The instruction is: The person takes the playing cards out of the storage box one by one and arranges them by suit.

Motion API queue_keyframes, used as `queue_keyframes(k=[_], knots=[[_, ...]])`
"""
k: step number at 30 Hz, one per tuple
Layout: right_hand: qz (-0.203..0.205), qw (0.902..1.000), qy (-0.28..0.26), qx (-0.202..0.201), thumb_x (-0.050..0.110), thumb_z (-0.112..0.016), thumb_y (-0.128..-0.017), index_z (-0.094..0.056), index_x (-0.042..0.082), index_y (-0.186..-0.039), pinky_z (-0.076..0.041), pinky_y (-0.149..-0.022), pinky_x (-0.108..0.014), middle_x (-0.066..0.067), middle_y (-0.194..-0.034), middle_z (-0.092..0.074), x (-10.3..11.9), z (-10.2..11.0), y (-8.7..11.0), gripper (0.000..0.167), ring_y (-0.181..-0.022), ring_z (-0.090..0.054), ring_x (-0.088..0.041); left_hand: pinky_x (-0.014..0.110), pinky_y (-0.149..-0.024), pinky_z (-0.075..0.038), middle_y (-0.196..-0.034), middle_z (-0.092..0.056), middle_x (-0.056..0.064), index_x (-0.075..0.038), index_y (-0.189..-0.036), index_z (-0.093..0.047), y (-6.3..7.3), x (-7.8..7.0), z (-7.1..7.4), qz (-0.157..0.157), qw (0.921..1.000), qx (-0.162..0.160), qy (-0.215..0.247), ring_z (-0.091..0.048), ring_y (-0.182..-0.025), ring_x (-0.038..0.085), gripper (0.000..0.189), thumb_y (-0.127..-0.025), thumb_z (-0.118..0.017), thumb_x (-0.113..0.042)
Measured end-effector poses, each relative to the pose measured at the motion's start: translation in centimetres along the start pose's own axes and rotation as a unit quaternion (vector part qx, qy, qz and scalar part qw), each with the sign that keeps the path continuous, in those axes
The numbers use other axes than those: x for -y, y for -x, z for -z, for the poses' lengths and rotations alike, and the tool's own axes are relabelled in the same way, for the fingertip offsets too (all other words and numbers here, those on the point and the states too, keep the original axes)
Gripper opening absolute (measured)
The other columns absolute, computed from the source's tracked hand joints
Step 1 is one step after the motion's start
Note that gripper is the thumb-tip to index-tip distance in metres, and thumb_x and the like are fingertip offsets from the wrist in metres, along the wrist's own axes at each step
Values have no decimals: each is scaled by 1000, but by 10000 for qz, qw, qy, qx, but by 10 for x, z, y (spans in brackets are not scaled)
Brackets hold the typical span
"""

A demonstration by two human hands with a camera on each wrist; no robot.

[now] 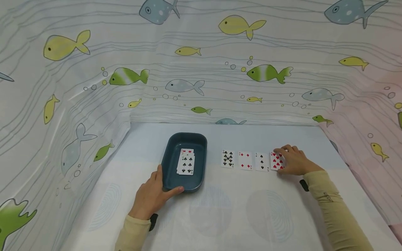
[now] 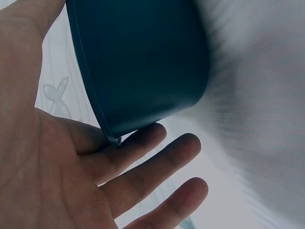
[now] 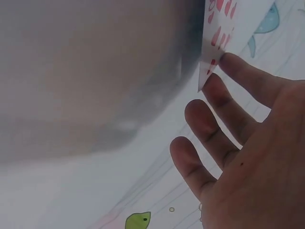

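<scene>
In the head view my left hand grips the near left corner of a dark blue rectangular tray, thumb at the near rim. The left wrist view shows its fingers spread against the tray's outer wall. A small pile of playing cards lies face up inside, a clubs card on top. My right hand pinches a hearts playing card at the right end of a row. In the right wrist view one corner of the hearts card sits between the fingertips.
Left of the hearts card lie a clubs card, the four of diamonds and the three of spades, side by side. White fish-print sheeting stands behind and at the sides of the pale table covering.
</scene>
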State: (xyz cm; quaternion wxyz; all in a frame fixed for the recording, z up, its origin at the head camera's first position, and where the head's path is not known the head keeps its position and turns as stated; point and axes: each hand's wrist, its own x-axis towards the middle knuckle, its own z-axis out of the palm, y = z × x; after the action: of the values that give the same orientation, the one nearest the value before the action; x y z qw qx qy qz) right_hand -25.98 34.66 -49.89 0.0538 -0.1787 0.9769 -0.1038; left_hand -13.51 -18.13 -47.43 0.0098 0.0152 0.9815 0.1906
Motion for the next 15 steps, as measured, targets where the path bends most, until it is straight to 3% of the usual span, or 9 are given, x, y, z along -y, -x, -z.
queue_keyframes(k=[15], knots=[[-99, 9995, -59, 288, 34, -83, -71, -51, 5, -144, -34, -92, -70, -28, -135, -46, -6, -3, -1, 85, -120, -42, -52, 60, -92, -47, -146, -46, 31, 9, -157, -20, 1, 0, 1, 27, 9999, 12, 102, -60, -117, 45, 130, -77, -59, -85]])
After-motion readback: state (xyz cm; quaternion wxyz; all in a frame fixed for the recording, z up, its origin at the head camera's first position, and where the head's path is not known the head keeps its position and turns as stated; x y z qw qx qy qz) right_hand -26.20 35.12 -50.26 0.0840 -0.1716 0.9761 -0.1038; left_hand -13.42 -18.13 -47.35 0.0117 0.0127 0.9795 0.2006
